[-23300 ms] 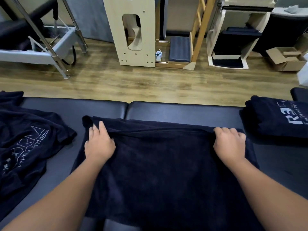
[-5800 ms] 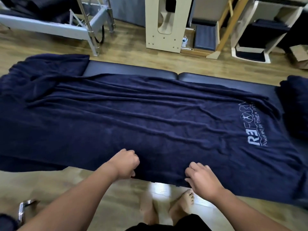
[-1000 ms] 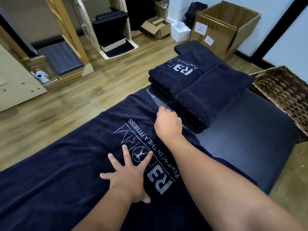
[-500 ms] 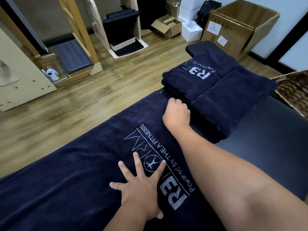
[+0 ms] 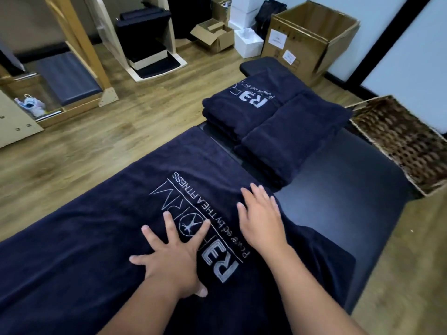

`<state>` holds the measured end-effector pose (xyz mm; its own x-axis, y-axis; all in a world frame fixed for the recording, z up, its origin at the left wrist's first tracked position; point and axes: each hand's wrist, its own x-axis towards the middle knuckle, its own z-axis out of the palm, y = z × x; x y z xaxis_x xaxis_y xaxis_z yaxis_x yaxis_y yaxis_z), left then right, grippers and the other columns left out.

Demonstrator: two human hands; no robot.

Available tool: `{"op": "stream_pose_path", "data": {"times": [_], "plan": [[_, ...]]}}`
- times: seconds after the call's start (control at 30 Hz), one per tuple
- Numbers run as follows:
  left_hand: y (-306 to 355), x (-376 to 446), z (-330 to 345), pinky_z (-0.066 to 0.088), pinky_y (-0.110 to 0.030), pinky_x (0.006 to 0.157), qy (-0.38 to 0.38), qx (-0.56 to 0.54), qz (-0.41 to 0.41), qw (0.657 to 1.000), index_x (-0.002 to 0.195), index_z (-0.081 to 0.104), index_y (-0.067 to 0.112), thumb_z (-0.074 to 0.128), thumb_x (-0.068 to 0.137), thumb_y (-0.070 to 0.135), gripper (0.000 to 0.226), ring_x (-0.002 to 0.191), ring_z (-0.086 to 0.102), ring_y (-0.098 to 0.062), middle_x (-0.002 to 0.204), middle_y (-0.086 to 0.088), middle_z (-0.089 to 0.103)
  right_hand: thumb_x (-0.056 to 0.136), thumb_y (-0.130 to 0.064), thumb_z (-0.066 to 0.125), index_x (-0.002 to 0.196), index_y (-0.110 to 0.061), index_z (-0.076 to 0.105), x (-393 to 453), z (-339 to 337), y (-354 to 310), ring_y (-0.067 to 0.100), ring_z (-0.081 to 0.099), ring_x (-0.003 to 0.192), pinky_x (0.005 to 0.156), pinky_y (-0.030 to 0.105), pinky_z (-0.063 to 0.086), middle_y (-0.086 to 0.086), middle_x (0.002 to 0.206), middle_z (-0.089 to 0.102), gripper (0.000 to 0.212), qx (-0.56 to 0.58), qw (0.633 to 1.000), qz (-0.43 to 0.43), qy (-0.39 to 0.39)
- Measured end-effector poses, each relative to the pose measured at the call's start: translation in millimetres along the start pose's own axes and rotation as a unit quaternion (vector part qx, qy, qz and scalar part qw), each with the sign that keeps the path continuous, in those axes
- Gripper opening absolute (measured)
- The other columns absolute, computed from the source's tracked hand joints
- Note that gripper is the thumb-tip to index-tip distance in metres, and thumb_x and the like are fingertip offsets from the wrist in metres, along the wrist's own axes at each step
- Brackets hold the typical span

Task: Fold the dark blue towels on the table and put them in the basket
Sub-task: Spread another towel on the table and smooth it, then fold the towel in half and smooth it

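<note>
Left hand (image 5: 174, 256) is pressing flat, fingers splayed, on the logo of the spread dark blue towel (image 5: 96, 238); right hand (image 5: 261, 218) is lying flat beside it, fingers straight. Folded towels (image 5: 278, 124) are sitting further along the black padded table (image 5: 338, 189), wicker basket (image 5: 406, 141) just beyond.

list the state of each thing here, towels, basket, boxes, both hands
dark blue logo towel: spread flat, not fully folded
stack of folded dark blue towels: folded, on the table
brown wicker basket: no towels visible inside
large cardboard box: flaps open
left hand: fingers splayed, pressing the towel
right hand: flat on the towel
</note>
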<state>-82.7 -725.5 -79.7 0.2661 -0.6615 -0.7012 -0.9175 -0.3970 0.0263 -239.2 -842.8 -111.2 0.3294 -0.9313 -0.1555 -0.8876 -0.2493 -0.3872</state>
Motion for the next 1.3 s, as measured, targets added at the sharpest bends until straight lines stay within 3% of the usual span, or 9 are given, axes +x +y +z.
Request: {"op": "stream_pose_path", "data": {"times": [0.13,0.37,0.57,0.7,0.87,0.97,1.07,1.17,1.3], "plan": [[-2,0,-1,0.025,-0.084,0.101,0.007,-0.01,-0.003,1.0,0.125,-0.042,0.069,0.088,0.061,0.061,0.145,0.137,-0.028,-0.065,0.141,-0.016,-0.059,0.096,-0.006,0.044,0.127,-0.014,0.064,-53,-25,71,0.031,0.054,0.119,0.096,0.041,0.044,0.005,0.125,0.063,0.037,0.005,0.989,0.1,0.105],[2,-4,2,0.025,-0.082,0.103,0.025,-0.019,-0.028,0.999,0.124,-0.036,0.075,0.089,0.058,0.063,0.143,0.142,-0.026,-0.058,0.146,-0.007,-0.056,0.098,-0.033,0.053,0.118,-0.034,0.063,-95,-55,127,0.027,0.051,0.113,0.091,0.043,0.039,-0.004,0.115,0.063,0.022,-0.095,0.971,0.211,0.055],[6,-23,17,0.014,-0.076,0.111,0.122,0.018,-0.025,0.992,0.141,-0.03,0.062,0.083,0.067,0.064,0.135,0.15,-0.017,-0.047,0.16,-0.013,-0.035,0.087,-0.024,0.067,0.109,-0.022,0.066,-114,-56,150,0.036,0.048,0.103,0.085,0.046,0.039,0.009,0.11,0.054,0.022,-0.083,0.944,0.272,0.169],[17,-51,46,0.04,-0.056,0.098,0.226,0.06,-0.009,0.972,0.152,0.014,0.035,0.067,0.085,0.055,0.088,0.14,0.027,-0.032,0.152,-0.014,0.016,0.089,-0.043,0.062,0.128,-0.031,0.058,-153,-38,136,0.029,0.048,0.123,0.096,0.048,0.043,-0.002,0.133,0.052,0.041,-0.127,0.986,0.069,0.078],[26,-89,112,0.035,-0.041,0.057,0.284,0.05,0.07,0.955,0.105,0.065,0.02,0.081,0.047,0.017,0.06,0.081,0.05,-0.029,0.097,-0.006,0.048,0.102,-0.036,0.036,0.16,-0.027,0.007,-183,-46,114,0.037,0.005,0.152,0.117,0.059,0.022,0.01,0.167,-0.002,0.065,-0.094,0.957,0.259,-0.085],[25,-112,151,0.048,-0.051,0.063,0.327,0.034,0.137,0.934,0.101,0.067,0.018,0.081,0.039,0.016,0.064,0.087,0.056,-0.032,0.106,-0.011,0.057,0.092,-0.02,0.048,0.159,-0.022,0.012,-204,-42,86,0.04,-0.001,0.152,0.119,0.058,0.016,0.014,0.167,-0.002,0.076,-0.152,0.974,0.121,-0.117],[19,-138,176,0.047,-0.049,0.072,0.335,-0.001,0.168,0.927,0.1,0.065,0.019,0.079,0.048,0.024,0.053,0.089,0.058,-0.028,0.107,-0.006,0.057,0.074,-0.017,0.065,0.142,-0.024,0.043,-233,-21,80,0.037,0.029,0.144,0.111,0.059,0.035,0.012,0.156,0.029,0.072,-0.17,0.972,-0.098,-0.13],[0,-169,197,0.04,-0.039,0.059,0.334,-0.024,0.16,0.929,0.083,0.057,0.02,0.081,0.06,0.035,0.036,0.072,0.051,-0.024,0.084,0.001,0.05,0.072,-0.03,0.064,0.117,-0.025,0.055,-266,-5,77,0.026,0.052,0.119,0.097,0.047,0.049,0.0,0.127,0.05,0.046,-0.144,0.953,-0.232,-0.129],[-30,-216,232,0.032,-0.029,0.049,0.295,-0.024,0.158,0.942,0.069,0.051,0.026,0.069,0.07,0.062,0.04,0.054,0.051,-0.014,0.064,0.01,0.048,0.079,-0.048,0.055,0.11,-0.031,0.054,-293,4,76,0.019,0.046,0.114,0.11,0.048,0.035,-0.01,0.119,0.044,0.036,-0.144,0.926,-0.318,-0.142]]}}
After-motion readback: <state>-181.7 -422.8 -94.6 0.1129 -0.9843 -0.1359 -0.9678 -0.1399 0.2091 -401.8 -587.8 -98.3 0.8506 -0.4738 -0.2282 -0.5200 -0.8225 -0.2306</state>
